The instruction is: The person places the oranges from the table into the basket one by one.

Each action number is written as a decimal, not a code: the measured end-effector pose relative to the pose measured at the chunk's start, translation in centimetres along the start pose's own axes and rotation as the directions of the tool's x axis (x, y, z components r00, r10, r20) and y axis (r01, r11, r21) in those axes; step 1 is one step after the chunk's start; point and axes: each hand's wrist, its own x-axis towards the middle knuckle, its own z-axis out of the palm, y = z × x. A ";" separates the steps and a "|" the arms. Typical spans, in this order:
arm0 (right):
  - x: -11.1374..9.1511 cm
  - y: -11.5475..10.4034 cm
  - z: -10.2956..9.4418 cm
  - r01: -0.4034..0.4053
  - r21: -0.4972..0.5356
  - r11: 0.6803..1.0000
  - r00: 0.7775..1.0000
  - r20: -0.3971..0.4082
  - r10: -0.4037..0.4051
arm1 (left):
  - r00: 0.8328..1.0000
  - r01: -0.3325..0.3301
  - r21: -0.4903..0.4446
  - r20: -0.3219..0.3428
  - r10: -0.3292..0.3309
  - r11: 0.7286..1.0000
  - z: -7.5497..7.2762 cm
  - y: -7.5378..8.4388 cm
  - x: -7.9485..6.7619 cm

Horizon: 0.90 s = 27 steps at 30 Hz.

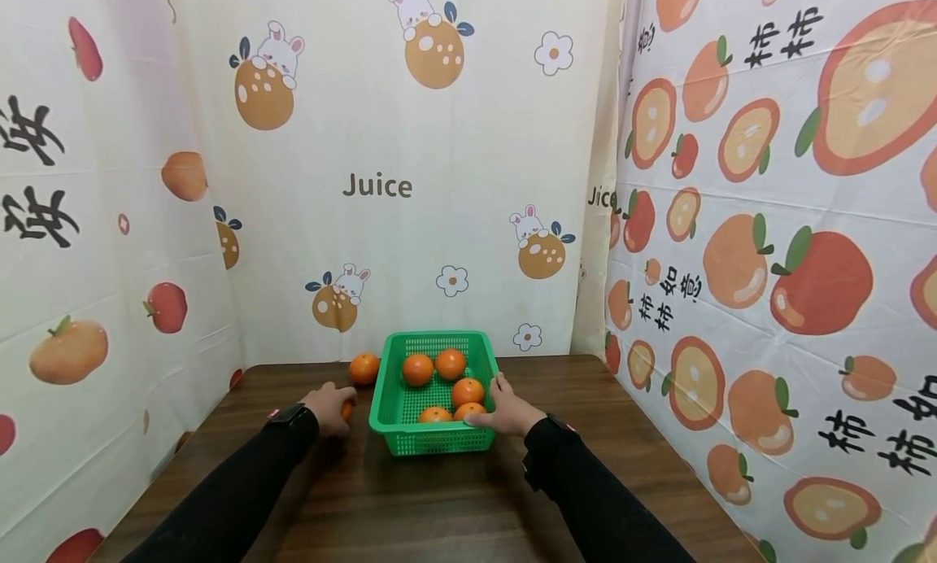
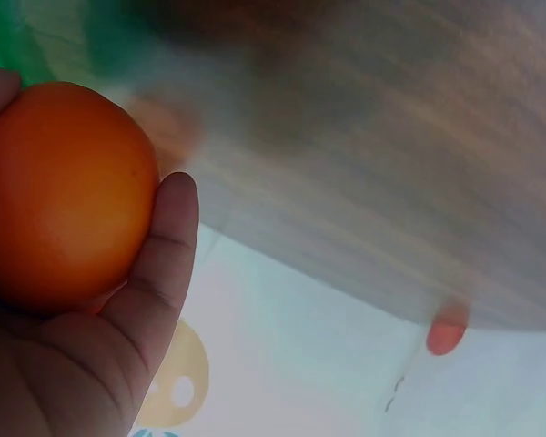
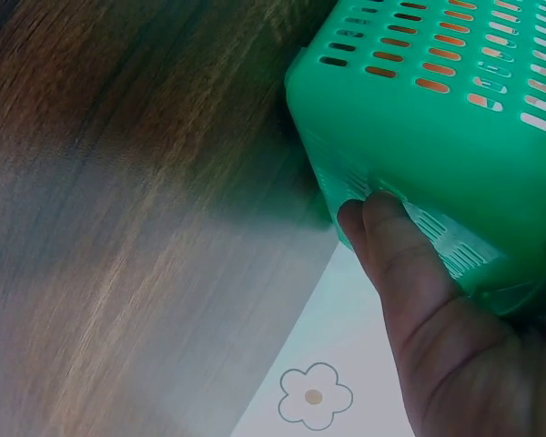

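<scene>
Green basket (image 1: 439, 442): on the brown table (image 1: 366, 514), holding five oranges (image 1: 417, 370), two toward 12 o'clock, one at 3, two between 4 and 6.
Left hand (image 1: 329, 408): at 9 o'clock from the basket, fingers and thumb curled around the held orange.
Held orange (image 2: 68, 196): near the basket, not touching it.
Loose orange (image 1: 363, 368): between 9 and 10 o'clock, just beside the basket.
Right hand (image 1: 512, 412): between 3 and 4 o'clock, gripping the basket's wall, thumb over the rim, fingers outside.

The right hand (image 3: 441, 319) touches a green basket (image 3: 405, 127) with slotted walls.
</scene>
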 end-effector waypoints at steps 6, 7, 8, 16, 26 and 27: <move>-0.8 -0.6 -0.3 0.023 0.032 0.999 1.000 0.007 -0.024 | 1.000 0.007 -0.004 0.000 -0.007 1.000 -1.0 0.8 -0.2; -0.9 -0.6 -0.3 0.027 0.035 0.999 1.000 0.005 -0.027 | 1.000 0.012 0.000 -0.009 -0.012 1.000 -1.0 0.9 0.0; -1.0 -0.6 -0.3 0.027 0.032 0.999 1.000 0.005 -0.027 | 1.000 0.008 -0.003 -0.015 -0.008 1.000 -1.1 1.0 0.0; -0.9 -0.7 -0.5 0.035 0.022 0.999 0.999 0.001 -0.035 | 0.996 -0.033 0.022 -0.081 0.035 0.999 -2.0 1.4 0.4; -0.1 0.2 0.0 0.036 0.023 0.999 0.999 0.005 -0.036 | 0.996 -0.029 0.037 -0.089 0.032 0.999 -2.8 1.6 0.5; 0.0 0.2 0.0 0.036 0.021 0.999 0.999 0.004 -0.036 | 0.995 -0.032 0.038 -0.089 0.036 0.999 -2.9 1.6 0.5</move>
